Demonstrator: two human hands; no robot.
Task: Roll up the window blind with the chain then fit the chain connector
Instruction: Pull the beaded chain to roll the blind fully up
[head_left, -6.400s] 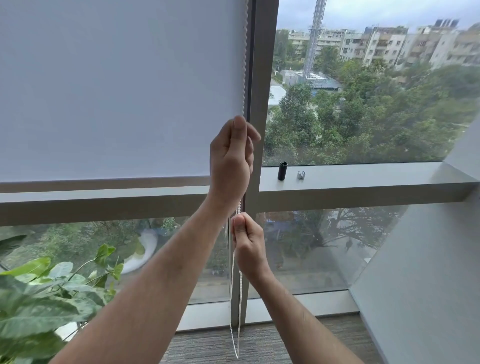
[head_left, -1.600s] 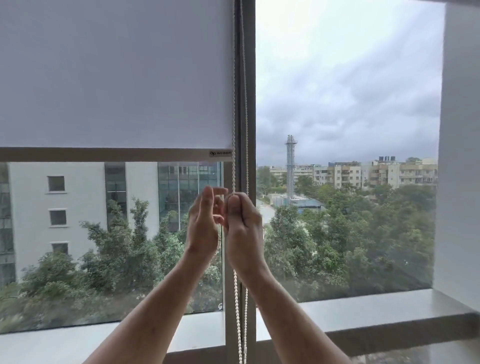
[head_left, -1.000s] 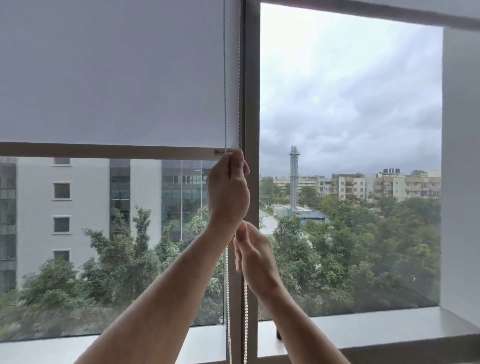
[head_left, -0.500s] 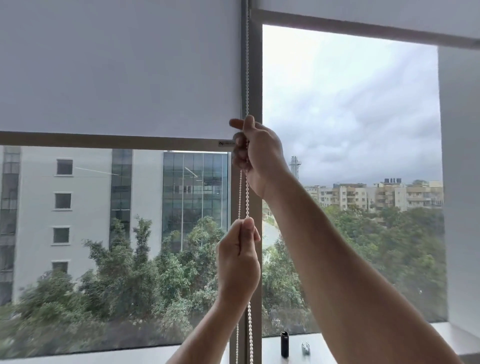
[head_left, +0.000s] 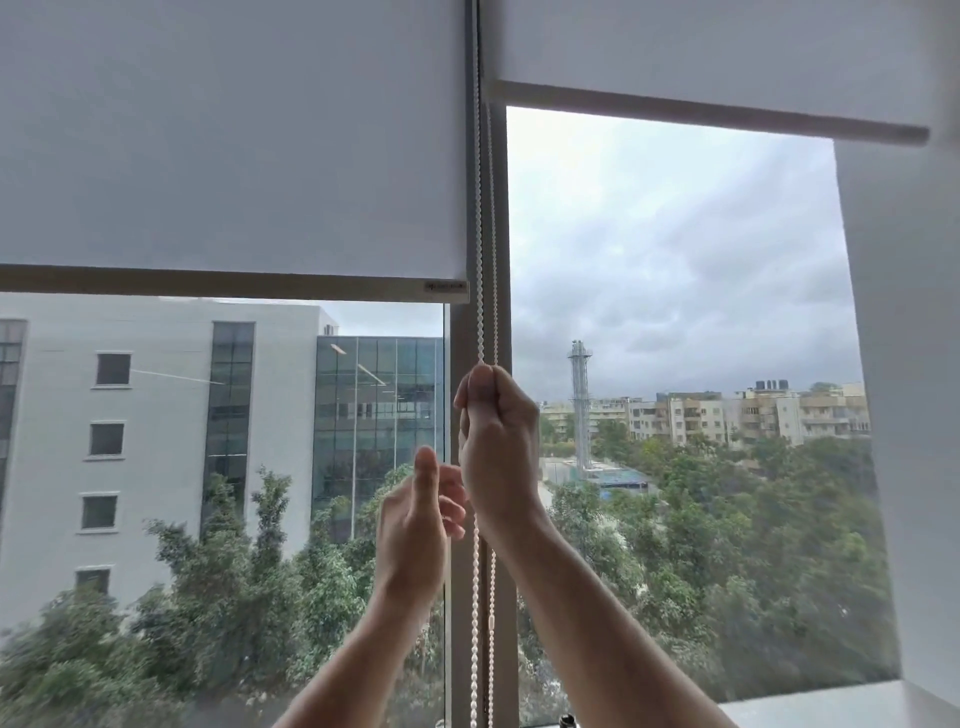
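The white beaded chain (head_left: 479, 208) hangs in two strands down the window's centre post (head_left: 503, 234), just right of the blind (head_left: 234, 135), whose bottom bar sits partway up the left pane. The right hand (head_left: 496, 447) is closed in a fist around the chain — its strands enter at the top of the fist and run on below the wrist. The left hand (head_left: 418, 519) hovers just beside the strands, lower down, fingers loosely spread and blurred, gripping nothing. A second blind (head_left: 727, 52) — rolled higher — covers the top of the right pane.
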